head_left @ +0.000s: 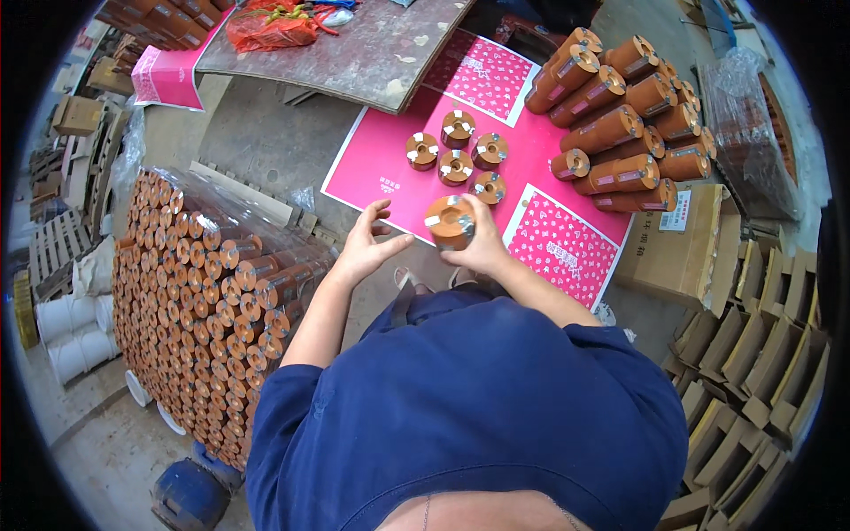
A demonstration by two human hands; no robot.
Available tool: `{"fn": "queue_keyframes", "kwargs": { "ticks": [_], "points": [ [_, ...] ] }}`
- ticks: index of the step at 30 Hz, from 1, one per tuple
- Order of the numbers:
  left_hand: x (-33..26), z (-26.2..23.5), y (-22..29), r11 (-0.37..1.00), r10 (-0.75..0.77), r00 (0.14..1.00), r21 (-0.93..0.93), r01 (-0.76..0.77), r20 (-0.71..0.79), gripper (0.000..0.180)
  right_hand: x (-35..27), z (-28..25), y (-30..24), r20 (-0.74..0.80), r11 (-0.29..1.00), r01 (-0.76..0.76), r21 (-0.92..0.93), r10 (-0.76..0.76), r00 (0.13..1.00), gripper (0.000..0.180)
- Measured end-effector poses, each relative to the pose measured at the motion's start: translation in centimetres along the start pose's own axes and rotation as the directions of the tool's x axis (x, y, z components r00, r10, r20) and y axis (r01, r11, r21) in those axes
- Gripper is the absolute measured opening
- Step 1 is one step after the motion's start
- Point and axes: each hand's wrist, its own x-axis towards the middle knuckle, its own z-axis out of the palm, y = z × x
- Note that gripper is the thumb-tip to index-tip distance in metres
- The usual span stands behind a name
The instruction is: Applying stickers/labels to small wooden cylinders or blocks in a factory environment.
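My right hand [481,241] grips a short brown cylinder [450,223] by its right side. Its flat end, with a small round hole and pale tabs at the rim, faces up. To the left of it, my left hand [368,246] is open, thumb and fingers spread and apart from the cylinder. Just beyond my hands, several similar brown cylinders [456,166] stand upright on a pink printed sheet [372,164]. Farther right on the sheet lies a stack of brown cylinders [611,133], end to end in rows.
A large heap of brown cylinders [204,310], partly under clear plastic film, stands at my left. Beyond is a worn board table [336,62] with a red plastic bag [270,26]. A cardboard box [668,257] and open cartons [744,354] sit at my right.
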Motion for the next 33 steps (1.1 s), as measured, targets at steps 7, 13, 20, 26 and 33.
{"fn": "queue_keyframes", "kwargs": {
  "ticks": [7,13,20,26,33],
  "points": [
    [9.9,1.0,-4.7,0.972,-0.059,0.996,0.223,0.071,-0.06,0.057,2.4,-5.8,10.5,-0.473,0.96,-0.275,-0.058,0.217,0.854,0.09],
    [19.9,6.1,-5.3,0.812,0.092,0.989,0.583,-0.007,-0.116,0.074,6.3,-7.6,19.9,-0.521,0.928,-0.276,-0.251,0.111,0.846,0.086],
    [25.6,11.5,-5.1,0.516,-0.125,0.991,0.849,0.11,-0.052,0.085,9.1,-4.7,25.9,-0.464,0.942,-0.207,-0.264,0.064,0.883,0.085],
    [28.3,13.6,-4.8,0.312,-0.285,0.953,0.929,0.197,-0.107,0.093,9.0,-3.3,28.0,-0.467,0.982,-0.063,-0.177,-0.027,0.884,0.088],
    [29.6,14.3,-4.9,0.268,-0.365,0.917,0.925,0.27,-0.163,0.092,7.6,-7.2,25.2,-0.138,0.954,0.038,-0.297,-0.082,0.987,0.074]
  ]
}}
